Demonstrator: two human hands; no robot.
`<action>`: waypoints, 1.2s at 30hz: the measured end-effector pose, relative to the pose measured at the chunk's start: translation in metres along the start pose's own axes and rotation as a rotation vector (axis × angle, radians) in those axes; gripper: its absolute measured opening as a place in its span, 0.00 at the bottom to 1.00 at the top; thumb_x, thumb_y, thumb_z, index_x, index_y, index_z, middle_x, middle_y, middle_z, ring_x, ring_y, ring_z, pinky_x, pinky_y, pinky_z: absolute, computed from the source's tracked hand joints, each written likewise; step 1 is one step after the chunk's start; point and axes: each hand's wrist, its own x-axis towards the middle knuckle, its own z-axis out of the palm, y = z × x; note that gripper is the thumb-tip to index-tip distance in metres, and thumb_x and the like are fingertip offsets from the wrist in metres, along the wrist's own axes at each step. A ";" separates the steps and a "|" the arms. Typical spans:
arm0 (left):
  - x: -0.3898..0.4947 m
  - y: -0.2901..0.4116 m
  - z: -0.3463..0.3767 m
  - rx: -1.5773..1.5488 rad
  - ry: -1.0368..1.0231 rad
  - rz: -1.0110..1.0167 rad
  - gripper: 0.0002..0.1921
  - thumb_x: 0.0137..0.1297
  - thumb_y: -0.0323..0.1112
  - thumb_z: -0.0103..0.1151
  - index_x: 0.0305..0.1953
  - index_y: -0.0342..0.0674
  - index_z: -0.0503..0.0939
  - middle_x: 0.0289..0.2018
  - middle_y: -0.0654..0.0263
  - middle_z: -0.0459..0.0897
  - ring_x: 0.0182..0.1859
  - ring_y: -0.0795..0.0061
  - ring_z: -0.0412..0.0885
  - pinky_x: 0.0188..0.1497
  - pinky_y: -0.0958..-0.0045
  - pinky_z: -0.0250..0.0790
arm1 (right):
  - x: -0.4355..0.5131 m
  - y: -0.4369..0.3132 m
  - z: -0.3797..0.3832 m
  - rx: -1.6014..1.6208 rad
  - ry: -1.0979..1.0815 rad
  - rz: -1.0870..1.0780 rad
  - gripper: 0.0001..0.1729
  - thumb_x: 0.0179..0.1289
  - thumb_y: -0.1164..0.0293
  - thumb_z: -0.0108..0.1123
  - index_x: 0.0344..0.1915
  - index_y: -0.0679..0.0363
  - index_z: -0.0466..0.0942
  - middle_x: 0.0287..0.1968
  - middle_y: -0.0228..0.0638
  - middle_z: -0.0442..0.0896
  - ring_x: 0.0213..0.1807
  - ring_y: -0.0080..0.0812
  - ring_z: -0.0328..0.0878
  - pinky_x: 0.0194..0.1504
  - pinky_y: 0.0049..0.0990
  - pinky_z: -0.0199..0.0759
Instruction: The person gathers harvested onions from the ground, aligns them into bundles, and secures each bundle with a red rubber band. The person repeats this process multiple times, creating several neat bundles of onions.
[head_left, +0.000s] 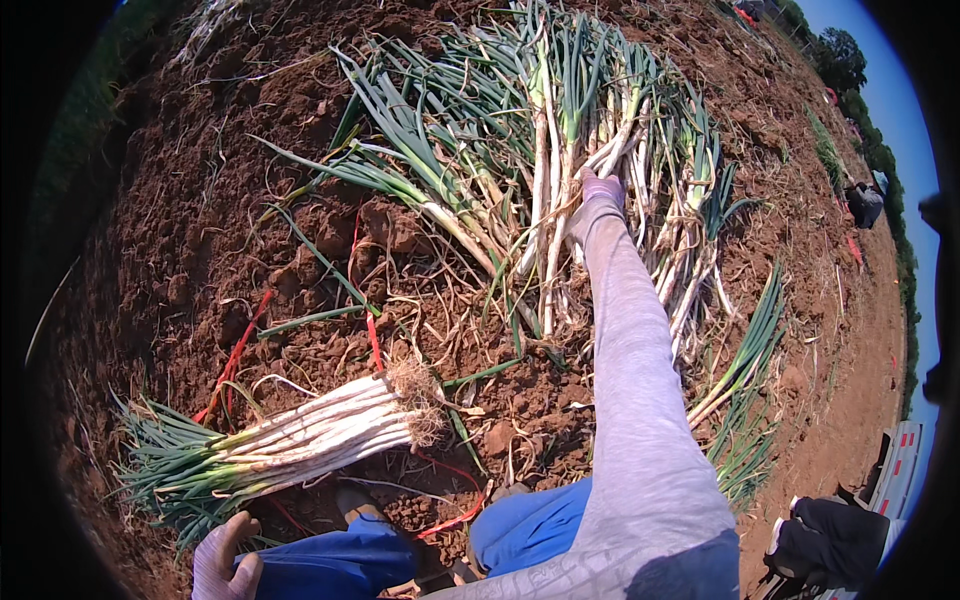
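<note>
My right hand (600, 199), in a thin glove, reaches into a large pile of green onions (465, 142), and its fingers are around some white stalks at the pile's middle. My left hand (226, 556), gloved too, is low at the left with thumb and fingers apart and nothing between them. Just above it lies a neat bundle of green onions (322, 435), its white stalks side by side, roots to the right and green tops to the left. Red plastic ties (238, 352) run over the soil beside and under this bundle.
Loose onion leaves (319, 255) lie on clumpy red-brown soil (187, 247). More green onions (746, 360) lie right of my sleeve. A person in dark trousers (825, 540) is at the lower right by a white and red vehicle part (896, 465). Another person (866, 201) crouches far off.
</note>
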 end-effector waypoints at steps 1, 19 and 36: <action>0.002 0.002 0.000 -0.004 -0.003 -0.012 0.23 0.73 0.28 0.53 0.67 0.31 0.73 0.65 0.49 0.77 0.69 0.59 0.72 0.73 0.63 0.59 | 0.007 -0.004 0.006 -0.138 0.022 0.018 0.42 0.65 0.50 0.69 0.70 0.62 0.68 0.70 0.47 0.74 0.66 0.46 0.77 0.69 0.42 0.70; 0.003 -0.025 0.008 -0.317 0.026 0.194 0.27 0.69 0.41 0.58 0.62 0.28 0.74 0.48 0.53 0.87 0.52 0.64 0.84 0.59 0.67 0.72 | -0.055 0.055 -0.102 0.094 -0.253 -0.148 0.26 0.65 0.55 0.70 0.53 0.64 0.81 0.49 0.40 0.84 0.52 0.38 0.74 0.58 0.42 0.67; -0.015 0.001 0.030 -0.270 -0.182 0.503 0.23 0.76 0.42 0.57 0.62 0.31 0.76 0.51 0.58 0.86 0.52 0.71 0.84 0.59 0.71 0.74 | -0.291 0.039 -0.321 0.374 -0.438 -0.489 0.09 0.67 0.65 0.67 0.39 0.59 0.82 0.31 0.28 0.84 0.29 0.25 0.76 0.38 0.27 0.73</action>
